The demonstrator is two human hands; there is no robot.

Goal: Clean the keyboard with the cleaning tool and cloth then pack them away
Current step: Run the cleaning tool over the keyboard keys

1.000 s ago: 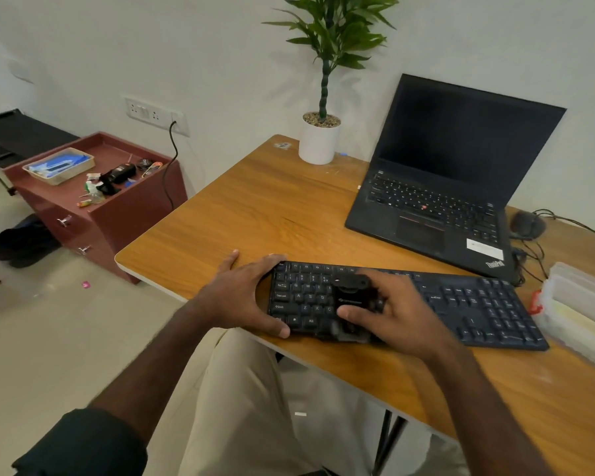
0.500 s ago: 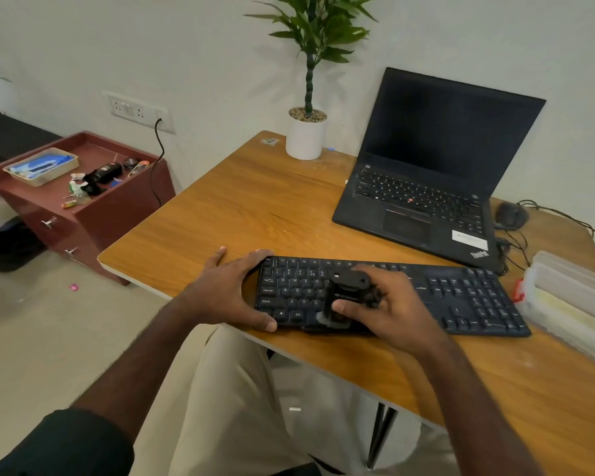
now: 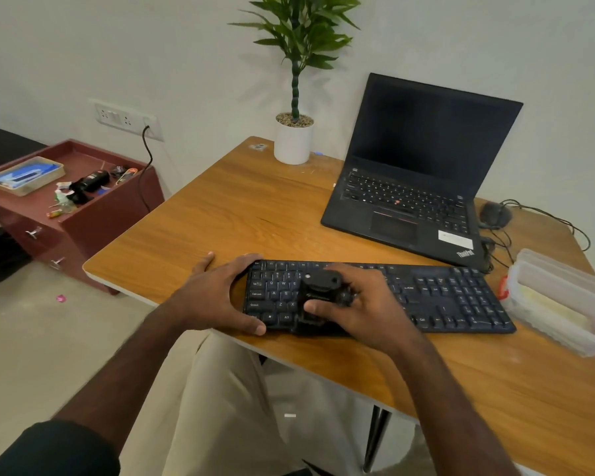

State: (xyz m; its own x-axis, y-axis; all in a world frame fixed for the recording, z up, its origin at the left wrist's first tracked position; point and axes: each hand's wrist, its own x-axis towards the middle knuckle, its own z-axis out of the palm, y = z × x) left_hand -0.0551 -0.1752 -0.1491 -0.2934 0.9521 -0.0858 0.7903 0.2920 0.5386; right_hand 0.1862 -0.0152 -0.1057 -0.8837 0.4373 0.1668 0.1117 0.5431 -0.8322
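A black keyboard lies along the near edge of the wooden desk. My left hand grips the keyboard's left end, thumb at its front corner and fingers over the back edge. My right hand holds a black cleaning tool upright on the keys left of the middle, its lower end pressed on the bottom key rows. No cloth shows by itself in view.
An open black laptop stands behind the keyboard, a potted plant at the desk's back edge. A clear plastic box sits at the right end of the keyboard, a mouse and cables behind it. A red drawer cabinet stands left.
The tool in my right hand has shifted slightly over the left-middle keys. My left hand stays on the keyboard's left end. The head camera has moved a little.
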